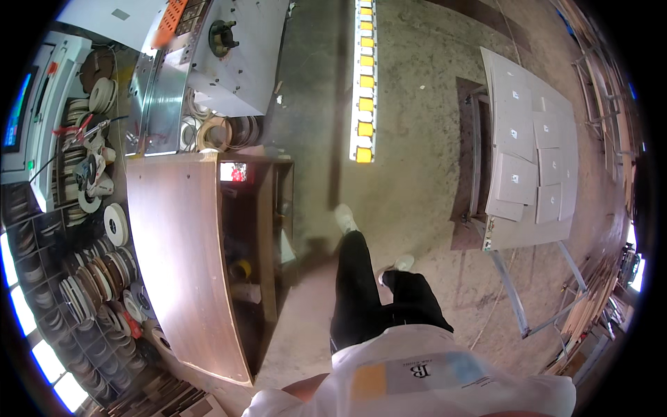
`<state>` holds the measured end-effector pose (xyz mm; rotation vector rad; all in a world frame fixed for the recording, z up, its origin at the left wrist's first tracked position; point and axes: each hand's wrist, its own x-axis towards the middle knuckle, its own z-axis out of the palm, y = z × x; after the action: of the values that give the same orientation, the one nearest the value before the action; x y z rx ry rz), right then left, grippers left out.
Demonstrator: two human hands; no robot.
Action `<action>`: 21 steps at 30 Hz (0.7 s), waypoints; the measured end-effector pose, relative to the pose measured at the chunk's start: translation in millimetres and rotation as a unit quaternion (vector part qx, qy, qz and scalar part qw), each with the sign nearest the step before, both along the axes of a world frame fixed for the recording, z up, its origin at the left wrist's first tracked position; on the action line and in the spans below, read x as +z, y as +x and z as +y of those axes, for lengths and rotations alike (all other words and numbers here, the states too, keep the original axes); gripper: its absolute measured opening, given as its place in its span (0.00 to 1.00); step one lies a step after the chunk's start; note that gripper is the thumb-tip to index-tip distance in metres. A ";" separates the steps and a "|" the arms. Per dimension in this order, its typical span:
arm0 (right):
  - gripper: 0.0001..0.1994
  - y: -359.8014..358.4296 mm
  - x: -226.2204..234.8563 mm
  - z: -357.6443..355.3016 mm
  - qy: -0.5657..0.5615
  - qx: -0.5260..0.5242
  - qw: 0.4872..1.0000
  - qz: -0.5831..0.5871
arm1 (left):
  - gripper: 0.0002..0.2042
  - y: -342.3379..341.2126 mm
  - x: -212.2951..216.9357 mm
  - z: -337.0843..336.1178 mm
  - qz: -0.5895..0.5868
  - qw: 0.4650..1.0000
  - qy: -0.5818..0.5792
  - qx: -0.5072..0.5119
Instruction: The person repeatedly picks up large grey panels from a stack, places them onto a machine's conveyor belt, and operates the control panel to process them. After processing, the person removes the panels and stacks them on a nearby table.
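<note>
Neither of my hands shows; a bit of my left arm [303,386] appears at the lower edge beside my white shirt. My legs in black trousers are apart in a stride, one white shoe [344,218] ahead of the other. Close on my left is a brown wooden cabinet [177,257] with a bare, shiny top and open shelves facing me. Dim items lie inside it, one of them yellow. To my right, flat pale panels [517,132] lie in a stack on a metal frame, with small white labels on several of them.
Ahead, a conveyor rail with yellow rollers [365,104] runs away across the concrete floor [410,132]. A large grey machine [233,59] stands beyond the cabinet. Rolls of edge banding [104,278] fill racks at the far left. Boards [583,306] lean at the far right.
</note>
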<state>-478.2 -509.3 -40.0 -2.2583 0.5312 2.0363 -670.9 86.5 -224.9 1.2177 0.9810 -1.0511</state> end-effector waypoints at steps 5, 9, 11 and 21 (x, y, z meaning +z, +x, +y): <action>0.12 -33.7 -7.7 3.7 -0.003 -0.145 0.987 -0.067 | 0.21 48.3 9.5 1.1 -0.033 0.991 0.110 0.064; 0.13 -68.7 -21.8 -13.6 0.044 -0.190 0.975 -0.109 | 0.21 59.9 25.7 -24.4 -0.073 0.984 0.155 0.058; 0.13 -100.9 -23.9 -27.9 0.069 -0.214 0.966 -0.124 | 0.21 57.1 35.8 -45.4 -0.089 0.982 0.164 0.026; 0.14 -229.9 -20.5 -85.9 0.185 -0.317 0.913 -0.180 | 0.21 65.4 78.4 -183.3 -0.121 0.955 0.114 -0.246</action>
<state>-708.1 -595.3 -60.5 -1.8375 0.6613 1.2480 -605.6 -96.8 -146.5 1.7990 0.6289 -1.1515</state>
